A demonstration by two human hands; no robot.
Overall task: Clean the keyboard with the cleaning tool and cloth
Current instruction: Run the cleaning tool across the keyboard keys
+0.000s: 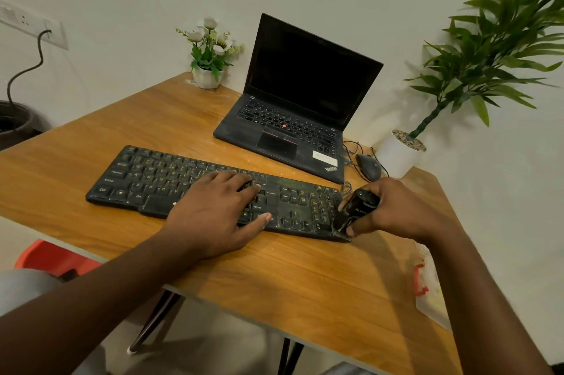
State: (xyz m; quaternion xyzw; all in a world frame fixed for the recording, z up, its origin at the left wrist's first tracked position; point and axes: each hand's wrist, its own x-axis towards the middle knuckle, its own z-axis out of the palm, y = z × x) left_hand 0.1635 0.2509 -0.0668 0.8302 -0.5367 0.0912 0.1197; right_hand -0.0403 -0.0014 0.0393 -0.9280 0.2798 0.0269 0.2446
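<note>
So this is the brushing stage, as far as I can judge. The black keyboard (158,179) lies flat on the wooden table (274,277), just in front of the open ThinkPad laptop (299,106). The left hand (219,210) lies spread flat over the middle keys, fingers straight, thumb on the near edge. It looks like it's pinning the board down so it doesn't slide.

The right hand (393,210) is wrapped around a small black cleaning tool (357,206), with the tip down at the near right corner, by the numpad. The tip is dark on dark, so I can't tell whether it's bristles or a nozzle.

The keys look pretty dusty all over, so the job seems far from done. The next move probably calls for working the tool leftward along the rows, and the left hand will need to shift out of the way. The cloth wipe comes after that.
</note>
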